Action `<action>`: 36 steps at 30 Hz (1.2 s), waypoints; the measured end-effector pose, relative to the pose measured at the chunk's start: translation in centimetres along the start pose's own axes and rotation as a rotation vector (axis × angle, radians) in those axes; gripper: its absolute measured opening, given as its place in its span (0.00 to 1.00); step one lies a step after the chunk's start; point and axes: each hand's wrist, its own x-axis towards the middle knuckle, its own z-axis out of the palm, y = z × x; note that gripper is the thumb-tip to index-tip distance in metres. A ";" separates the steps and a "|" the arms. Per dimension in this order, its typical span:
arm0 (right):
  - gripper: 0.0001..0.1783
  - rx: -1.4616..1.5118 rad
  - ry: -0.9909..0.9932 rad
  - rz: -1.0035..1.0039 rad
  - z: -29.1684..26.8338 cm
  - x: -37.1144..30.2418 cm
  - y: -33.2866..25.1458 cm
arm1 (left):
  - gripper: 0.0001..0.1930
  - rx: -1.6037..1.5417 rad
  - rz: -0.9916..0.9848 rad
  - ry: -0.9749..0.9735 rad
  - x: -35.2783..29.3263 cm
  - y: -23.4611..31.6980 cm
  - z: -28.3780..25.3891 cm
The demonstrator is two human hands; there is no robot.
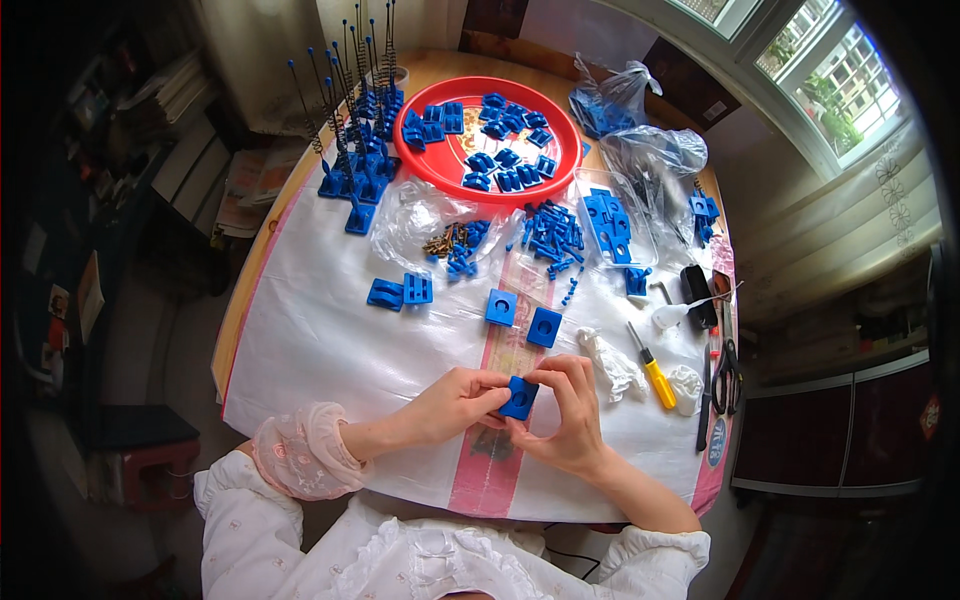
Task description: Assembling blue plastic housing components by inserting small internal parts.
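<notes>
Tray at tbl back — spring pcs L, screwdriver & scissors front R.

Two hands, one held block, one red tray

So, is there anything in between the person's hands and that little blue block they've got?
Nothing visible: fingers of the left hand and right hand meet the blue block directly. The nearest loose block lies beyond them on the table cover, not in between.
</notes>
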 end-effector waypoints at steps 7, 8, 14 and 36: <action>0.28 -0.050 0.023 0.048 -1.8 0.7 -0.3 | 0.17 -0.117 0.012 -0.007 0.2 -0.3 -0.4; 0.28 -0.056 0.038 0.056 -2.3 0.9 -0.2 | 0.17 -0.115 0.006 0.004 0.1 -0.2 -0.5; 0.27 -0.156 0.112 0.085 -5.3 1.8 0.2 | 0.12 0.031 0.068 0.027 -0.5 0.8 -0.6; 0.23 -0.164 -0.030 -0.091 -3.2 8.8 0.9 | 0.10 0.184 0.069 -0.018 -1.0 1.1 -0.4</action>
